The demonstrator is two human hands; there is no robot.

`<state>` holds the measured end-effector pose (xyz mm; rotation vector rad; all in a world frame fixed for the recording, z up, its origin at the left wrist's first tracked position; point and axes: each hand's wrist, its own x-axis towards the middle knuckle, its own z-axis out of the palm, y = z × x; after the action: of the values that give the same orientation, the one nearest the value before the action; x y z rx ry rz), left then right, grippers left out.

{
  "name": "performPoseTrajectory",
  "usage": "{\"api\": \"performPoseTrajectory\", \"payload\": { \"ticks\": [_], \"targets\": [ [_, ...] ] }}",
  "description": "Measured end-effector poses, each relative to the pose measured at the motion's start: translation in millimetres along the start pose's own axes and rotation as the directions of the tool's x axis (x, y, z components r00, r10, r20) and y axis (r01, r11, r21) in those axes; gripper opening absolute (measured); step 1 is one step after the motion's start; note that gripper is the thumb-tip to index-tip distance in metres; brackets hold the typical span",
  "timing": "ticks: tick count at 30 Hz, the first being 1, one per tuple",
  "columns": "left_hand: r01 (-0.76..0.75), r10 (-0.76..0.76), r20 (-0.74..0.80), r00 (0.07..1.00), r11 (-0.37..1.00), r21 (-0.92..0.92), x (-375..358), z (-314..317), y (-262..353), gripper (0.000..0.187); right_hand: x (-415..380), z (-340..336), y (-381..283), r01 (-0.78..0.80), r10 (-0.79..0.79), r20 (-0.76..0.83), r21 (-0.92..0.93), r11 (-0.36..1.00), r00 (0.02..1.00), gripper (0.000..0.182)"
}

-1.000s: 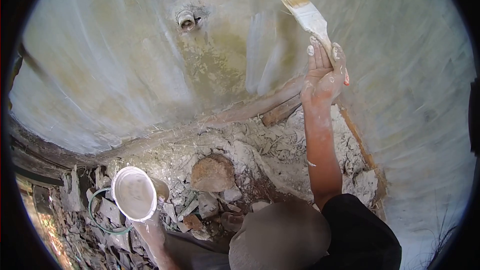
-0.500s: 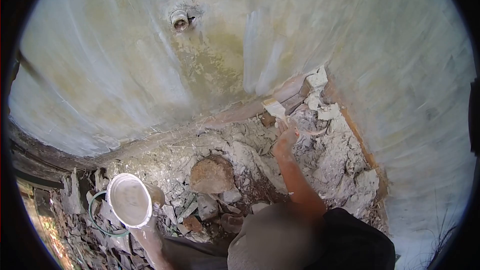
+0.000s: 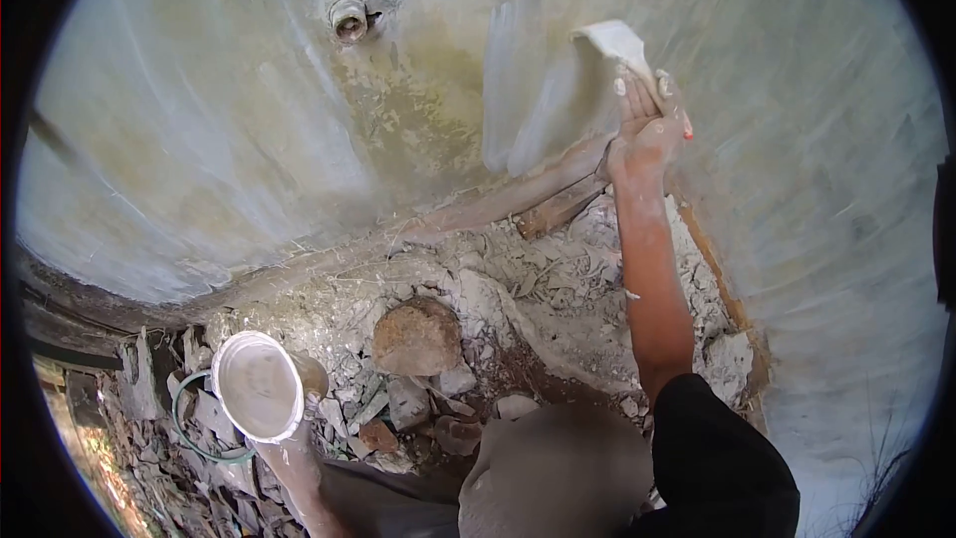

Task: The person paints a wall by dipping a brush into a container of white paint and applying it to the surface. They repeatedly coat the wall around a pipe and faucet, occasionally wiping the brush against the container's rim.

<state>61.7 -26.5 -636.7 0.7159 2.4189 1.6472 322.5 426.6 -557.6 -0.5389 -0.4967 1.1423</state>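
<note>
My right hand (image 3: 647, 132) is raised in front of the wall (image 3: 538, 20), its fingers closed round the handle of a flat paintbrush (image 3: 614, 40). The white-coated bristles bend and appear to press on the wall. Down at the left, my left hand (image 3: 287, 450) grips a white-rimmed bucket (image 3: 315, 376) from below and beside, though most of its fingers are hidden. Pale whitish liquid fills part of the bucket, and its green handle (image 3: 182, 426) hangs to the left.
A pipe stub (image 3: 349, 20) sticks out of the wall. Along the wall's foot lie pale rubble (image 3: 558, 289), a large brown stone (image 3: 416, 336) and broken slabs (image 3: 219, 478). A capped head (image 3: 553, 473) shows at the bottom. The wall turns a corner on the right.
My right hand has moved up from the rubble with the paintbrush, which is now at the wall. My left hand and the bucket have hardly shifted.
</note>
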Motion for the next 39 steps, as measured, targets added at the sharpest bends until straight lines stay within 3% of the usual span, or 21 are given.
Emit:
{"api": "performPoseTrajectory", "payload": {
  "ticks": [2, 5, 9, 11, 13, 15, 17, 19, 21, 23, 25, 29, 33, 35, 37, 39],
  "targets": [
    [0.063, -0.058, 0.032, 0.998, 0.981, -0.186, 4.4, 17.6, 47.4, 0.063, -7.6, 25.6, -21.2, 0.174, -0.192, 0.144, 0.129, 0.976, 0.971, 0.039],
    [0.052, -0.051, 0.011, 0.999, 0.989, -0.139, 2.2, 18.1, 45.9, 0.064, -16.5, 18.6, -6.2, 0.209, -0.224, 0.178, 0.101, 0.973, 0.958, 0.046],
    [0.087, -0.093, -0.03, 0.995, 0.984, -0.154, -2.6, 20.0, 57.4, 0.062, -34.6, -49.4, 69.3, -0.034, 0.036, 0.031, -0.081, 0.996, 0.999, 0.043],
    [0.123, -0.138, -0.063, 0.988, 0.971, -0.205, -3.0, 19.2, 52.0, 0.061, -49.5, -107.5, 108.7, -0.156, 0.154, -0.021, -0.111, 0.981, 0.988, 0.044],
    [0.108, -0.112, -0.001, 0.994, 0.962, -0.25, -3.6, 16.7, 58.4, 0.062, -74.9, -154.7, 125.1, -0.312, 0.304, -0.16, -0.024, 0.95, 0.939, 0.032],
    [0.092, -0.081, 0.046, 0.996, 0.95, -0.299, -2.0, 16.2, 56.8, 0.064, -84.1, -181.4, 127.0, -0.355, 0.315, -0.298, -0.09, 0.931, 0.901, 0.03],
    [0.016, 0.007, 0.07, 0.997, 0.945, -0.327, -2.0, 13.6, 46.6, 0.064, -72.1, -199.1, 131.0, -0.385, 0.321, -0.35, -0.131, 0.913, 0.88, 0.032],
    [0.023, -0.006, 0.055, 0.998, 0.947, -0.32, -4.5, 15.1, 53.1, 0.064, -54.7, -210.0, 136.2, -0.413, 0.322, -0.399, -0.166, 0.896, 0.859, 0.034],
    [0.027, -0.017, 0.035, 0.999, 0.95, -0.312, -6.4, 15.5, 53.1, 0.063, -21.8, -200.1, 146.7, -0.312, 0.23, -0.316, -0.239, 0.92, 0.92, 0.03],
    [0.02, -0.041, -0.059, 0.997, 0.948, -0.317, -8.0, 16.4, 41.9, 0.063, 3.9, -147.3, 128.3, -0.28, 0.193, -0.322, -0.248, 0.927, 0.927, 0.026],
    [0.009, -0.032, -0.075, 0.997, 0.957, -0.291, -7.5, 13.4, 33.1, 0.064, 42.5, -129.2, 127.3, -0.162, 0.133, -0.141, -0.219, 0.962, 0.981, 0.023],
    [-0.042, 0.039, -0.028, 0.999, 0.988, -0.148, -6.7, 6.3, 5.8, 0.064, 41.9, -66.9, 71.3, -0.283, 0.228, -0.256, -0.204, 0.937, 0.939, 0.017],
    [0.021, -0.017, 0.083, 0.996, 0.999, -0.042, -3.5, 4.4, 8.3, 0.062, 30.1, -30.4, 15.0, -0.162, 0.138, -0.136, -0.191, 0.968, 0.981, 0.028],
    [-0.01, 0.009, 0.021, 1.0, 0.999, 0.05, -4.0, 6.2, 0.2, 0.06, 22.7, -23.8, -2.3, -0.094, 0.08, -0.095, -0.146, 0.985, 0.992, 0.033],
    [-0.011, 0.01, 0.039, 0.999, 1.0, 0.027, -1.9, 8.5, 2.3, 0.059, 14.1, -18.4, -8.5, 0.085, -0.085, -0.014, -0.008, 0.996, 0.996, 0.039],
    [-0.005, 0.004, 0.049, 0.999, 1.0, 0.005, -1.8, 13.1, 21.7, 0.059, 22.7, -33.0, 5.4, 0.092, -0.093, 0.036, 0.037, 0.995, 0.995, 0.04]
  ]
}}
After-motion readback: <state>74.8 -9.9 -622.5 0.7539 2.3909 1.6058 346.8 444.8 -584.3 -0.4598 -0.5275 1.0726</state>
